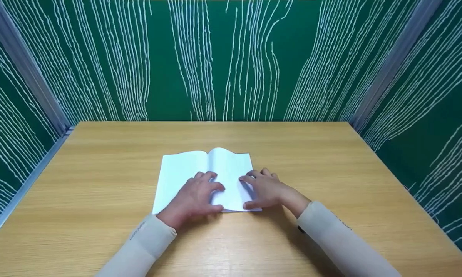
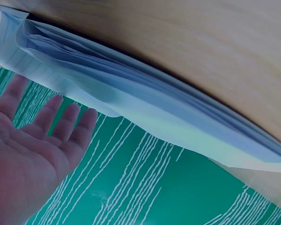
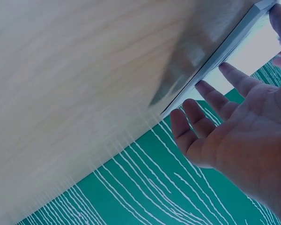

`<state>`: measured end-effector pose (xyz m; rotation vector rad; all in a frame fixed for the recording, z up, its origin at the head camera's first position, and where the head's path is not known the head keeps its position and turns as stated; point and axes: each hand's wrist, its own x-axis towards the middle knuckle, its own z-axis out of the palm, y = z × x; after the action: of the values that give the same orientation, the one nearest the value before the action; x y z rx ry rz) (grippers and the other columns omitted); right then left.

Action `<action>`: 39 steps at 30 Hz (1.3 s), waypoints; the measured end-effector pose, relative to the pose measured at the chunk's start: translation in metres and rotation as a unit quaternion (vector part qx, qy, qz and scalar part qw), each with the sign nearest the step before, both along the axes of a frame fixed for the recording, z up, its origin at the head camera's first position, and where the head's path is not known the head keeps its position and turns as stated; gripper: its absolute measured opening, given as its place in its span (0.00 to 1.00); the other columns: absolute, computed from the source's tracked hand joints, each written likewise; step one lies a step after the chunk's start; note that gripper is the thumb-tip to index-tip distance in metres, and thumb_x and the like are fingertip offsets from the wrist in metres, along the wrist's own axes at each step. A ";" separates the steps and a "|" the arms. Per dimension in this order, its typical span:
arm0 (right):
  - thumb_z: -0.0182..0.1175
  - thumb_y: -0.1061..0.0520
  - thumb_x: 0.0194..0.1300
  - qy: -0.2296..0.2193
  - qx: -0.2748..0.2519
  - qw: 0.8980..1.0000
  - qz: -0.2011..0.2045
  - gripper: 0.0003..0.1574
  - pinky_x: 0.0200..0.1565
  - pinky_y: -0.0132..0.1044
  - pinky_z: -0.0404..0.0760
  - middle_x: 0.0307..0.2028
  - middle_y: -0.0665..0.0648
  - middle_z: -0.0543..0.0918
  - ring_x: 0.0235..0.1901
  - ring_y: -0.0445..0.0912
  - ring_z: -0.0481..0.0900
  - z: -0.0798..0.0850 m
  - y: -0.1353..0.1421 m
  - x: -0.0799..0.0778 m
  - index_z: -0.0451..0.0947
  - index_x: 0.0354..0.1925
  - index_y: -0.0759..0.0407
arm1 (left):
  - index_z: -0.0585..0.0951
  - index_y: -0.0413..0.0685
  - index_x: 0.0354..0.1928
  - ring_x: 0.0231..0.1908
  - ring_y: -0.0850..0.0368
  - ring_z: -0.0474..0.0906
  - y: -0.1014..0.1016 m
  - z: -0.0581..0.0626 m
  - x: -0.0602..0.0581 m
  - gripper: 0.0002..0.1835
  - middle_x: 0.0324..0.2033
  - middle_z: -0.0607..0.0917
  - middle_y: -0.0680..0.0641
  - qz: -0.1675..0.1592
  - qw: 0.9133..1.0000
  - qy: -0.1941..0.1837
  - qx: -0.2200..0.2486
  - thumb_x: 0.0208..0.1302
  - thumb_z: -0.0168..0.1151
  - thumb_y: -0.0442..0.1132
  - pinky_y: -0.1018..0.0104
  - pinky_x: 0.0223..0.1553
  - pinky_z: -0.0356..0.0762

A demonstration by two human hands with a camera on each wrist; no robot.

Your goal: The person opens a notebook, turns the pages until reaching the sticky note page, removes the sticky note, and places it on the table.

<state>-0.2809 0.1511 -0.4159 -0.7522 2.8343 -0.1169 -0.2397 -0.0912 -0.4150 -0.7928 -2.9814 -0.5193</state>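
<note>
An open notebook [image 1: 183, 169] with white pages lies on the table, its right-hand page bulging up beside the spine. My left hand [image 1: 198, 194] is over the lower middle of the notebook, fingers spread and slightly bent, the thumb near its front edge. In the left wrist view, faint ruled lines show on a page [image 2: 37, 70], and the stacked sheets curve up from the table. At the notebook's right edge, my right hand [image 1: 267, 190] rests its fingertips and thumb on the page. The right wrist view shows that hand's fingers [image 3: 208, 96] apart, along the notebook's edge.
The notebook lies on a wooden table [image 1: 100, 173]. Green panels [image 1: 231, 57] with wavy white lines stand behind it and at both sides. Grey metal posts [image 1: 392, 61] rise at the back corners.
</note>
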 end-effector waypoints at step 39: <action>0.74 0.38 0.45 -0.052 -0.033 0.998 -0.025 0.58 0.60 0.58 0.57 0.71 0.55 0.63 0.62 0.54 0.59 0.004 0.019 -0.004 0.63 0.70 0.52 | 0.79 0.57 0.53 0.66 0.44 0.61 -0.019 -0.004 0.004 0.24 0.68 0.67 0.42 0.012 0.999 0.050 -0.015 0.54 0.64 0.56 0.45 0.63 0.61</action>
<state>-0.2852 0.1703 -0.4118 -0.6670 2.7633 -0.2507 -0.2354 -0.1100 -0.4189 -0.7591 -2.9103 -0.4227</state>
